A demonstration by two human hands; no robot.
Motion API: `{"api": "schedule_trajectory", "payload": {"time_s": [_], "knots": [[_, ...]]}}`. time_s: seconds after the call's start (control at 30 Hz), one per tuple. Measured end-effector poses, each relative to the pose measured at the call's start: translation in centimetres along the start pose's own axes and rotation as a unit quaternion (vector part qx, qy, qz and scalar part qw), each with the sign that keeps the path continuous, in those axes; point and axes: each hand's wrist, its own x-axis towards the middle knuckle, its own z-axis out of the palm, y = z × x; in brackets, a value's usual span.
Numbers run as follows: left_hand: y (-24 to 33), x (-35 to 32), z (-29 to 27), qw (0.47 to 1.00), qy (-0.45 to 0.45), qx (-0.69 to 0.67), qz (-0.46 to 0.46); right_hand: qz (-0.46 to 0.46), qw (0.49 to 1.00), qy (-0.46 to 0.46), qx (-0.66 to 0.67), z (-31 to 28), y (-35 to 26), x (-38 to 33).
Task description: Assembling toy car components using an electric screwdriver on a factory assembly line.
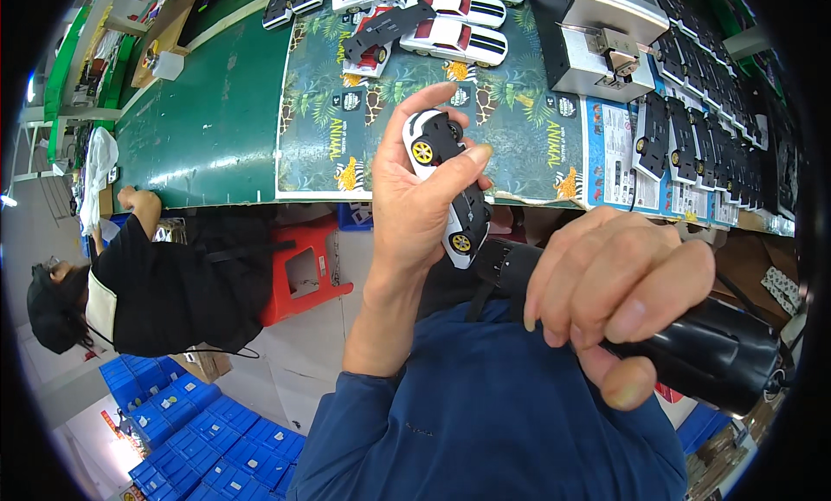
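Observation:
My left hand [415,211] grips a white and black toy car [446,185] with yellow wheel hubs, held on its side so the wheels face me. My right hand [619,289] is wrapped around a black power screwdriver [701,349], whose front end points at the car's underside near the rear wheel. The tool's tip is hidden behind the car and my fingers. Both hands are held over my lap, in front of the green workbench [208,129].
More white toy cars [454,38] lie on printed animal-pattern sheets [519,129] at the back. Black chassis plates [692,142] line the right side. A metal box fixture [606,33] stands behind. A person in black crouches at left beside a red stool [303,271]. Blue crates [199,432] sit below.

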Motion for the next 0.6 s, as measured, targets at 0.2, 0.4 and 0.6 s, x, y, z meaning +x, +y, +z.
{"api": "schedule_trajectory", "payload": {"time_s": [0.2,0.4,0.6], "knots": [[0.1,0.1,0.1,1.000,-0.006,-0.018,0.009,-0.013,1.000,0.012,0.009,-0.1,0.1,0.3],[0.2,0.2,0.4,0.999,-0.004,-0.039,-0.006,-0.025,0.998,0.062,0.012,0.6,0.1,0.0],[-0.5,0.2,0.3,0.997,0.014,-0.075,-0.027,-0.011,0.993,0.118,-0.010,1.2,0.2,-0.5]]}}
